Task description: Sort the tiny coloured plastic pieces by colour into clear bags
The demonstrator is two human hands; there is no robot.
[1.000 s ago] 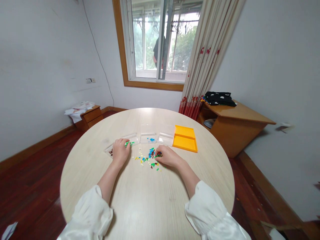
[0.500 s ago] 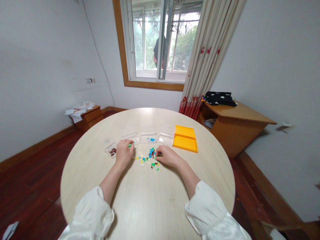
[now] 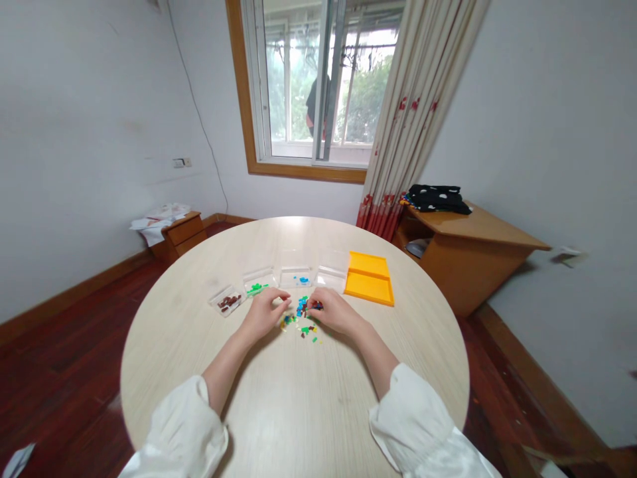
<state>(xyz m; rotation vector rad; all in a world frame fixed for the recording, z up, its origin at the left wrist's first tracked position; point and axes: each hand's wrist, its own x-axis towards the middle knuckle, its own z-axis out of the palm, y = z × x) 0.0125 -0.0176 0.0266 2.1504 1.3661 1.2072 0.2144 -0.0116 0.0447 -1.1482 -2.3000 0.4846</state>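
We have both hands at a loose heap of small coloured pieces (image 3: 301,307), mid-tabletop (image 3: 293,398). Left hand (image 3: 263,314): thumb and index finger parted, so we log it as open; it sits just left of the heap, close to some yellow and green bits. Right hand (image 3: 334,311): fingers curled down at the heap's right edge, over dark pieces; we cannot tell whether it grips any. We see mostly blue and brown between the hands, with green, brown and yellow strays on the near side.

Past the hands, we count four clear trays in an arc. Leftmost tray (image 3: 217,303): brown pieces (image 3: 229,303). Second tray (image 3: 259,273): green pieces (image 3: 257,289), just beyond the left hand. Third tray (image 3: 287,279): blue pieces (image 3: 302,281), toward its right side. Fourth tray (image 3: 329,279): just beyond the right hand, too washed out for us to read inside. Right of that, a yellow-orange case (image 3: 369,288) lies opened flat.

Also in view: white sleeves (image 3: 421,415), a window (image 3: 298,86) ahead, a curtain (image 3: 418,99) right of it, and a desk (image 3: 478,229) carrying a black spotted cloth (image 3: 435,198).
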